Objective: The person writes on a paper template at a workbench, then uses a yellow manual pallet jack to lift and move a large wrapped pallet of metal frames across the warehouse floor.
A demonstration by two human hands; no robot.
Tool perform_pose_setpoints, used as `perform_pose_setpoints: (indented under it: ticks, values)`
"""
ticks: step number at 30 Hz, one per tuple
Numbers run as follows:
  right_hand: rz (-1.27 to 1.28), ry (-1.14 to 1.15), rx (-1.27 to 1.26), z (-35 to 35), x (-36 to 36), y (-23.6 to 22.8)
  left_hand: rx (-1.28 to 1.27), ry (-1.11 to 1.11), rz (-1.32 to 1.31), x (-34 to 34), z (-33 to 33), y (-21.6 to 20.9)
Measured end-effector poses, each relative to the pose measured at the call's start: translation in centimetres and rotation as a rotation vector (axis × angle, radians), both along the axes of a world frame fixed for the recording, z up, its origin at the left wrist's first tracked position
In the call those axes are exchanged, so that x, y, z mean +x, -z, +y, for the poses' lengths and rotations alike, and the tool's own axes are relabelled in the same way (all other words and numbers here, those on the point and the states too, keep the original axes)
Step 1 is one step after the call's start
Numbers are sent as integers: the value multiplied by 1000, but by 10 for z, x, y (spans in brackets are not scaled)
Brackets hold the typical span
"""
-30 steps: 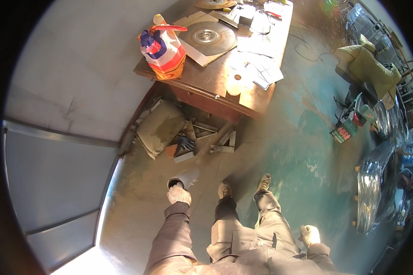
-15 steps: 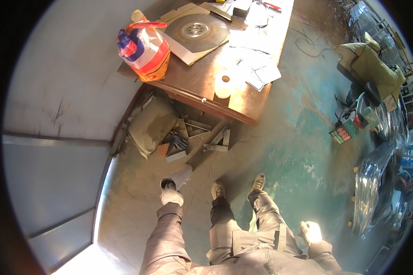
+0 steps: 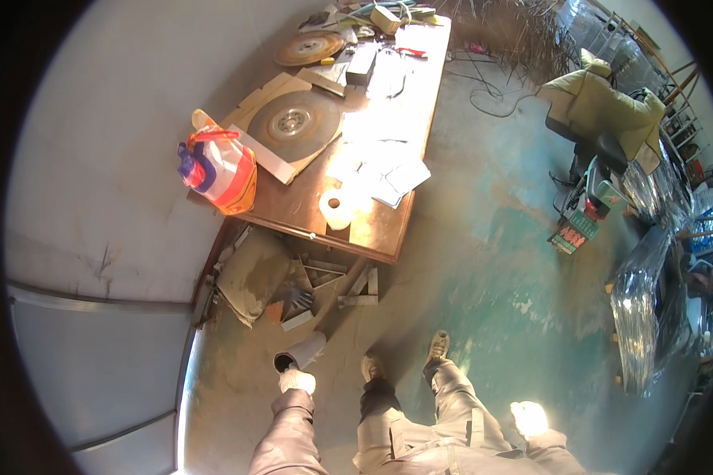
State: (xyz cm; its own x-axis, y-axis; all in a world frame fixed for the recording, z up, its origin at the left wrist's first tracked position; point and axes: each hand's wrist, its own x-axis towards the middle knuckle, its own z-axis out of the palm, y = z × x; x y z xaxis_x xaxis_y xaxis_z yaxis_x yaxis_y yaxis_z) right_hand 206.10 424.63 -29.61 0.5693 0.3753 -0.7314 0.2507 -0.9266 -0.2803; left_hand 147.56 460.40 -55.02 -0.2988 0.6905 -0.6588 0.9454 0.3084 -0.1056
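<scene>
Your gloved left hand (image 3: 296, 381) gripped a grey, open-ended tube (image 3: 299, 351) at its near end, fingers closed around it, the tube jutting forward over the concrete floor (image 3: 467, 261). Up on the brown wooden table (image 3: 380, 237) sat a plastic jug with an orange, red and blue label (image 3: 216, 170), then a white paper roll (image 3: 337, 207). Your right hand (image 3: 529, 418) hung beside your thigh; whether its fingers were curled or spread, I cannot tell.
</scene>
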Motion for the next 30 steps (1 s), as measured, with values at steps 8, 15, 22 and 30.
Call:
perform_pose_setpoints:
  ticks: [8, 15, 22, 30]
  values:
    - [-221, -840, -42, -48, 72, 29, 375, -86, -471, 110, -44, -94]
    - [287, 376, 129, -60, 189, 102, 646, -88, -671, 265, -9, -194]
    - [-337, -669, 148, 53, 276, 108, 1105, 239, -793, 366, 87, -292]
    - [217, -27, 487, 311, 263, 40, 1136, 154, -752, 423, 213, -269]
